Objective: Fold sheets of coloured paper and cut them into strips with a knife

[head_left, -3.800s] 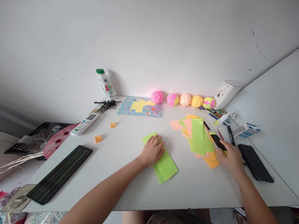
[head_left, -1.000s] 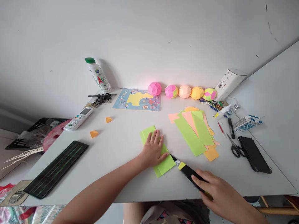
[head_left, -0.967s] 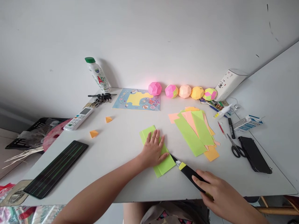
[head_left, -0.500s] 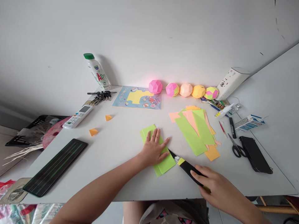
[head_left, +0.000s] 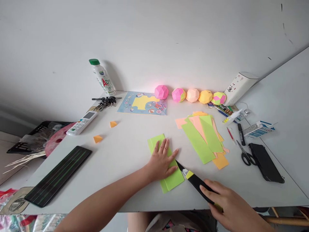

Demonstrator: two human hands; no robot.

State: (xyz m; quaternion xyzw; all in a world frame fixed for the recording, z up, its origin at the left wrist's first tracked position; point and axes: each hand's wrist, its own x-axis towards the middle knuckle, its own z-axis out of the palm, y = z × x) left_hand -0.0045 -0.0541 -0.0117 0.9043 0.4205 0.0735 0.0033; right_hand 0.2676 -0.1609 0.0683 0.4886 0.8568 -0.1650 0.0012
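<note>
Folded green paper lies on the table, pressed flat under my left hand, whose fingers are spread. My right hand grips a black and yellow utility knife. Its dark blade is out and touches or nearly touches the paper's right edge, close to my left thumb; I cannot tell how far it goes into the fold. Up and to the right lies a loose pile of green, peach and orange paper pieces.
Several paper balls line the wall beside a printed card. Scissors, a phone and a marker lie right. Left are two orange paper pieces, a remote, a bottle and a dark panel.
Both hands and the green paper have shifted slightly down and right in view, the paper a little more than the table things. The knife stays at the paper's right edge.
</note>
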